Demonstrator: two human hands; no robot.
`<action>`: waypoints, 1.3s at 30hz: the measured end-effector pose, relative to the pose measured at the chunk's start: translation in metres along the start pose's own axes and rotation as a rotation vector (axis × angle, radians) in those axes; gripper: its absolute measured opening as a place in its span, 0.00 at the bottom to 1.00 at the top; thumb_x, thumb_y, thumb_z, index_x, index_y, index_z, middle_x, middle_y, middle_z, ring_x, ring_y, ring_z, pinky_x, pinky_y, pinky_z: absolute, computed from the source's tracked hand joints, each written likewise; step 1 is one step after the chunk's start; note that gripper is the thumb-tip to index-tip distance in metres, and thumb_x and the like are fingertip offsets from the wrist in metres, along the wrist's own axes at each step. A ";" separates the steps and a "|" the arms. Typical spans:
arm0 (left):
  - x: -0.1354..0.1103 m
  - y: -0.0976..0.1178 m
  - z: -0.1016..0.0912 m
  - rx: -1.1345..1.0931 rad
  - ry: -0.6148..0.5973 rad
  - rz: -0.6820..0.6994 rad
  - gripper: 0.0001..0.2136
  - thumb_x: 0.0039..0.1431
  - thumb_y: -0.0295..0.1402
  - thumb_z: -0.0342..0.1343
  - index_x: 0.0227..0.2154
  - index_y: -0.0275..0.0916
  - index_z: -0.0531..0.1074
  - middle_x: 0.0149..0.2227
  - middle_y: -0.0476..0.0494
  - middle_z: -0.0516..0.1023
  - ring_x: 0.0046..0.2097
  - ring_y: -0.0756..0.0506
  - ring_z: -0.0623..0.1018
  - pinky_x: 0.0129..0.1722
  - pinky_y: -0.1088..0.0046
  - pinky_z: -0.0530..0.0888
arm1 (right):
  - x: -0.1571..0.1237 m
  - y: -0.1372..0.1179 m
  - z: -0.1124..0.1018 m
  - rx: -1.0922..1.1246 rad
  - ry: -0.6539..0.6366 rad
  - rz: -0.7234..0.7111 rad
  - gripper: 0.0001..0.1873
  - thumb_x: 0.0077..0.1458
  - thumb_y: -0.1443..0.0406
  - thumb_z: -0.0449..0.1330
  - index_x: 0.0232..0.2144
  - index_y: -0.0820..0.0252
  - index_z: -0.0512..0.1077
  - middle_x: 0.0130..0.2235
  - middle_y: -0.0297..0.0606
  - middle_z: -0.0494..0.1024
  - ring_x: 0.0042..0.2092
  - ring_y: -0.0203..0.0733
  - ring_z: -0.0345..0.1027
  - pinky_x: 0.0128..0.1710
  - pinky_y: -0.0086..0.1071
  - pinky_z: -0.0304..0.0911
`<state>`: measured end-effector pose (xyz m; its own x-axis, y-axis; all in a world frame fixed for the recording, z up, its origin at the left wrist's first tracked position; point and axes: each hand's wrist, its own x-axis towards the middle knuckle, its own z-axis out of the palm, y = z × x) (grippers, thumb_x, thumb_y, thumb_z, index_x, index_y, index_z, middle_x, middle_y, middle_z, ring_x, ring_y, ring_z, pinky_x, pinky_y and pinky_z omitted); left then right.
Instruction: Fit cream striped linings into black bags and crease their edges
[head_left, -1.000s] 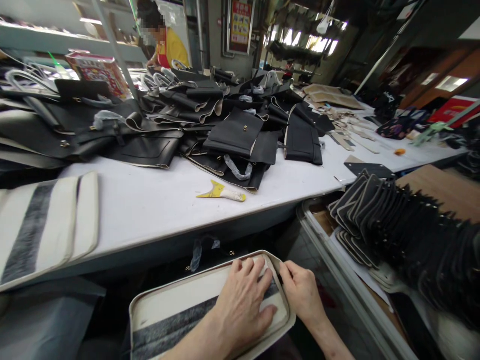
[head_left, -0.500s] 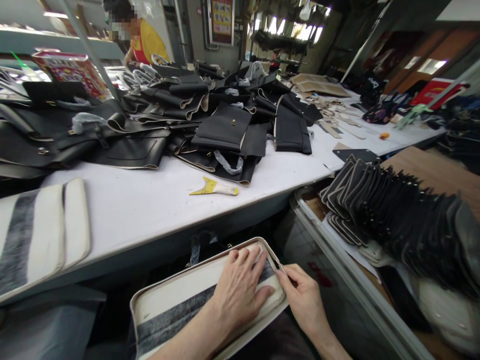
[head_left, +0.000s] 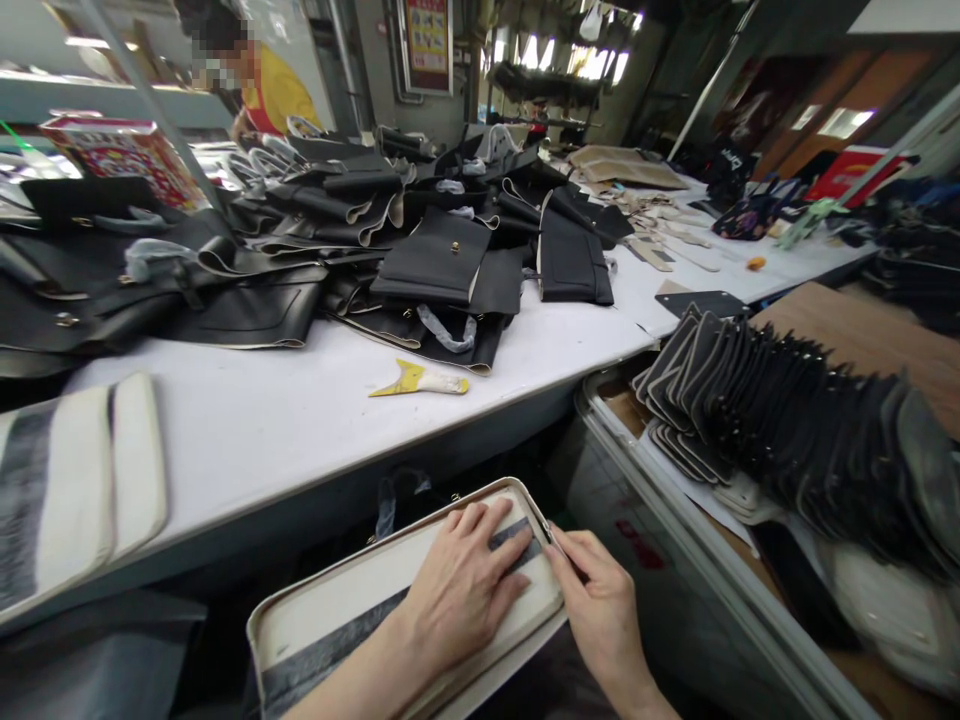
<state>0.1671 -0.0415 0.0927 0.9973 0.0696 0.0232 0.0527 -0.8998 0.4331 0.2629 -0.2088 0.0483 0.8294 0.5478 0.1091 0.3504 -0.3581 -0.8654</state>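
Observation:
A cream bag piece (head_left: 352, 585) with a raised rim and a dark grey strip (head_left: 330, 645) along it lies tilted below the table edge. My left hand (head_left: 469, 575) rests on its flat cream face, palm down with the fingers spread. At the piece's right end, my right hand (head_left: 600, 600) is closed, pinching the rim between thumb and fingers just below the corner. What lies under the piece is mostly dark and hidden. A plastic-wrapped handle (head_left: 386, 505) shows behind its far rim.
Black bags (head_left: 435, 255) lie heaped on the white table (head_left: 247, 400), near a yellow forked tool (head_left: 416, 378). More cream pieces (head_left: 82, 480) lie at left. Stacked dark panels (head_left: 810, 430) fill a metal-edged case at right. A person in yellow (head_left: 277, 90) is at the far left.
The view has shifted slightly to the right. My left fingers have drawn back a little from the piece's corner, and my right hand still pinches the rim.

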 end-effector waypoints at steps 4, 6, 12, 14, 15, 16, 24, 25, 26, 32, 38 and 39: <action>-0.001 -0.002 0.006 0.094 0.004 0.040 0.21 0.66 0.42 0.49 0.60 0.48 0.61 0.64 0.41 0.59 0.57 0.38 0.65 0.55 0.56 0.65 | -0.001 -0.004 0.000 -0.068 -0.006 -0.047 0.16 0.64 0.62 0.55 0.50 0.60 0.75 0.40 0.39 0.74 0.41 0.38 0.72 0.42 0.27 0.67; -0.002 -0.001 0.010 0.144 0.006 0.053 0.21 0.67 0.42 0.47 0.61 0.47 0.61 0.66 0.40 0.58 0.59 0.37 0.64 0.55 0.56 0.65 | -0.003 -0.007 0.000 -0.109 -0.023 -0.070 0.17 0.65 0.62 0.53 0.51 0.61 0.74 0.40 0.40 0.73 0.41 0.38 0.71 0.42 0.27 0.66; -0.005 0.000 0.014 0.210 0.019 0.079 0.20 0.68 0.42 0.45 0.60 0.45 0.61 0.66 0.37 0.58 0.61 0.35 0.63 0.55 0.55 0.65 | -0.006 -0.017 0.002 -0.249 -0.084 -0.123 0.20 0.68 0.64 0.48 0.55 0.65 0.70 0.40 0.44 0.70 0.40 0.41 0.69 0.40 0.32 0.68; -0.006 -0.001 0.015 0.198 0.017 0.076 0.20 0.68 0.42 0.45 0.61 0.45 0.61 0.66 0.37 0.58 0.60 0.35 0.63 0.55 0.55 0.65 | -0.007 -0.020 0.003 -0.353 -0.101 -0.168 0.20 0.68 0.65 0.46 0.55 0.66 0.69 0.40 0.45 0.69 0.42 0.44 0.68 0.41 0.36 0.69; -0.006 -0.001 0.015 0.189 0.017 0.075 0.20 0.68 0.42 0.45 0.61 0.45 0.60 0.66 0.37 0.58 0.60 0.35 0.63 0.56 0.54 0.65 | -0.007 -0.021 0.004 -0.415 -0.112 -0.192 0.20 0.67 0.66 0.46 0.55 0.66 0.69 0.41 0.46 0.70 0.42 0.45 0.68 0.42 0.38 0.69; -0.006 -0.002 0.015 0.175 0.017 0.074 0.20 0.68 0.41 0.45 0.61 0.45 0.60 0.66 0.38 0.59 0.60 0.35 0.64 0.56 0.54 0.65 | -0.007 -0.022 0.004 -0.480 -0.125 -0.214 0.19 0.67 0.68 0.46 0.55 0.66 0.68 0.41 0.46 0.70 0.43 0.47 0.67 0.42 0.39 0.69; 0.000 -0.004 -0.012 -0.097 -0.021 0.018 0.22 0.55 0.34 0.59 0.53 0.40 0.64 0.57 0.42 0.69 0.55 0.39 0.68 0.57 0.59 0.66 | 0.001 -0.040 0.005 -0.950 -0.302 -0.412 0.17 0.60 0.74 0.50 0.47 0.72 0.72 0.41 0.52 0.72 0.42 0.53 0.65 0.41 0.46 0.69; -0.001 -0.003 -0.015 -0.106 -0.027 0.026 0.22 0.55 0.31 0.58 0.54 0.41 0.64 0.58 0.42 0.68 0.56 0.40 0.68 0.58 0.59 0.67 | 0.001 -0.042 0.006 -0.992 -0.318 -0.435 0.16 0.59 0.74 0.50 0.45 0.72 0.74 0.40 0.53 0.73 0.42 0.54 0.65 0.40 0.47 0.69; -0.002 -0.003 -0.017 -0.106 -0.030 0.033 0.22 0.56 0.29 0.56 0.54 0.42 0.64 0.61 0.42 0.65 0.57 0.40 0.68 0.58 0.59 0.67 | 0.001 -0.045 0.006 -1.026 -0.327 -0.456 0.15 0.58 0.74 0.51 0.43 0.71 0.74 0.40 0.53 0.73 0.42 0.55 0.65 0.40 0.47 0.69; -0.012 0.001 -0.017 -0.070 -0.033 0.008 0.16 0.59 0.27 0.50 0.51 0.44 0.66 0.58 0.42 0.65 0.54 0.40 0.70 0.48 0.61 0.75 | 0.006 -0.040 0.001 -0.820 -0.292 -0.446 0.15 0.62 0.73 0.47 0.40 0.68 0.74 0.37 0.48 0.73 0.40 0.50 0.65 0.38 0.41 0.65; -0.025 -0.001 -0.017 -0.107 -0.004 0.015 0.08 0.63 0.30 0.51 0.44 0.42 0.70 0.49 0.43 0.70 0.51 0.42 0.70 0.51 0.64 0.72 | 0.035 -0.022 -0.006 -0.247 -0.231 -0.047 0.18 0.63 0.59 0.55 0.22 0.58 0.66 0.26 0.33 0.70 0.29 0.37 0.65 0.31 0.31 0.59; -0.028 -0.001 -0.017 -0.098 0.002 0.005 0.07 0.63 0.30 0.51 0.43 0.41 0.70 0.50 0.43 0.70 0.51 0.42 0.70 0.52 0.63 0.72 | 0.039 -0.019 -0.006 -0.196 -0.241 0.014 0.16 0.61 0.58 0.57 0.23 0.58 0.66 0.25 0.32 0.70 0.29 0.37 0.65 0.31 0.30 0.59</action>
<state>0.1383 -0.0349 0.1070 0.9974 0.0661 0.0271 0.0425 -0.8539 0.5187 0.2911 -0.1855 0.0718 0.7159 0.6970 -0.0415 0.4365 -0.4932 -0.7525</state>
